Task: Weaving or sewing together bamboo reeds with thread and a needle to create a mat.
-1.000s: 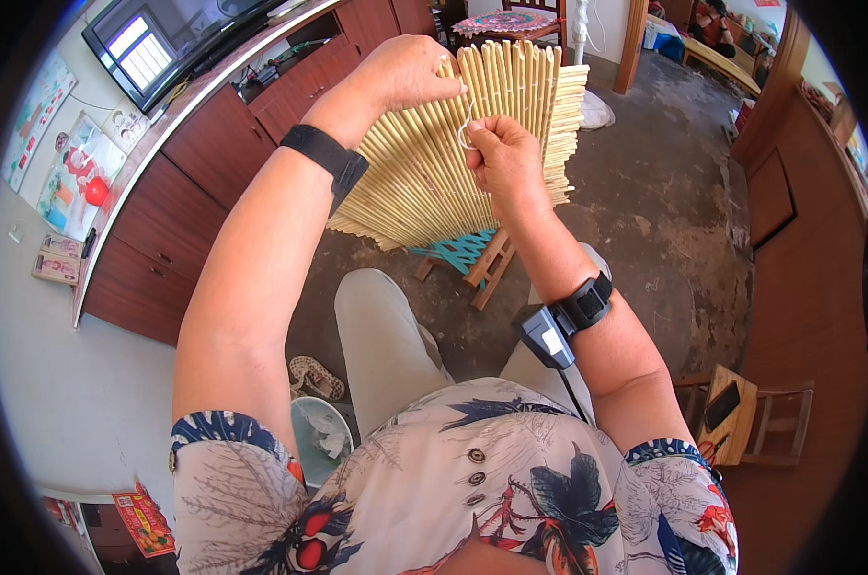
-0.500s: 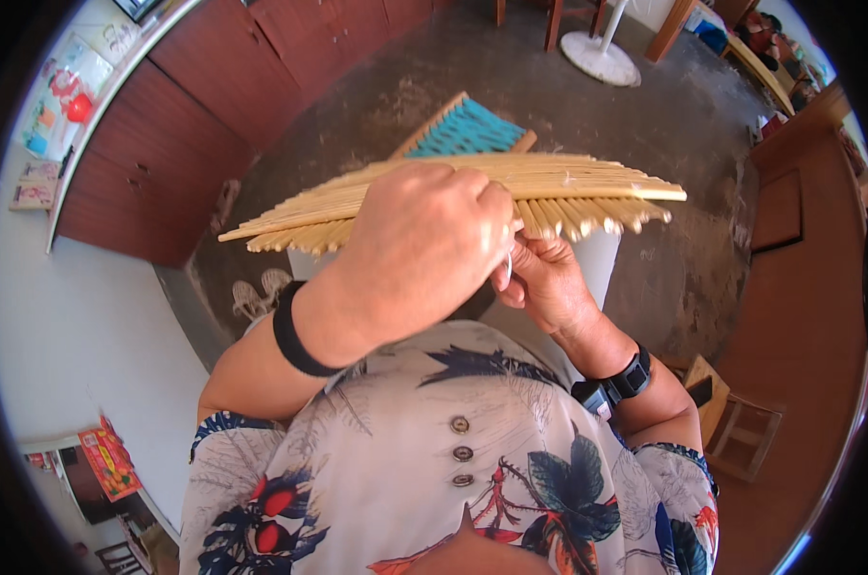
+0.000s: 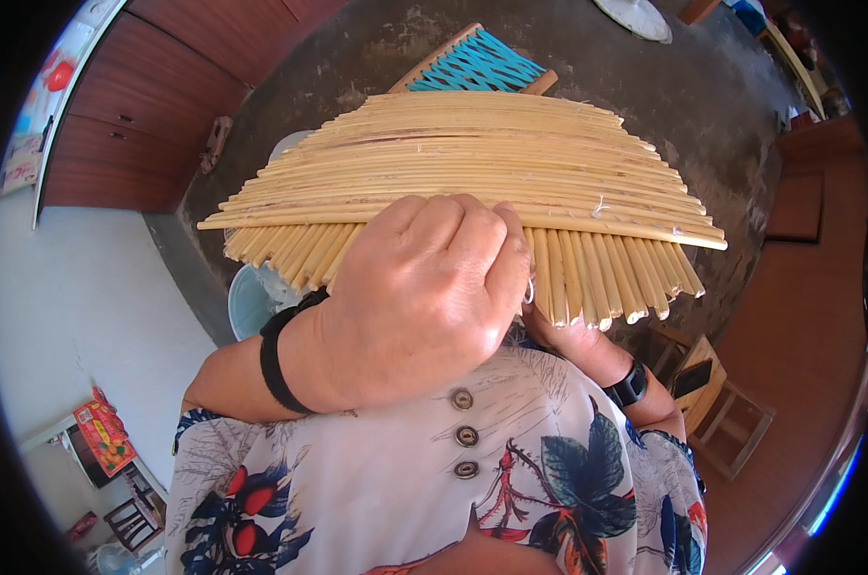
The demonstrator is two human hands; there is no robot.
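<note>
A mat of pale yellow plant stalks [image 3: 491,158] spans the middle of the view, its far side tilted up. Its top layer runs crosswise, and the stalk ends of a second layer fan out below the near edge. My left hand [image 3: 424,287] is closed over that near edge, knuckles up, fingertips hidden. A white loop, apparently thread [image 3: 530,290], shows beside its index finger. My right hand [image 3: 570,337] is beneath the stalk ends right of centre; its fingers are mostly hidden. Small white thread ties [image 3: 600,206] dot the top layer.
Beyond the mat, a wooden stool with blue cord webbing [image 3: 477,62] stands on the dark floor. A pale blue tub [image 3: 252,299] sits at left, near reddish-brown cabinets [image 3: 166,96]. Wooden frames [image 3: 731,426] lie at right, and a white round base [image 3: 635,17] is far off.
The mat has tilted so that its broad top face now shows. My right hand has gone from the near edge to underneath the stalks. My left hand is lower, still closed at the edge.
</note>
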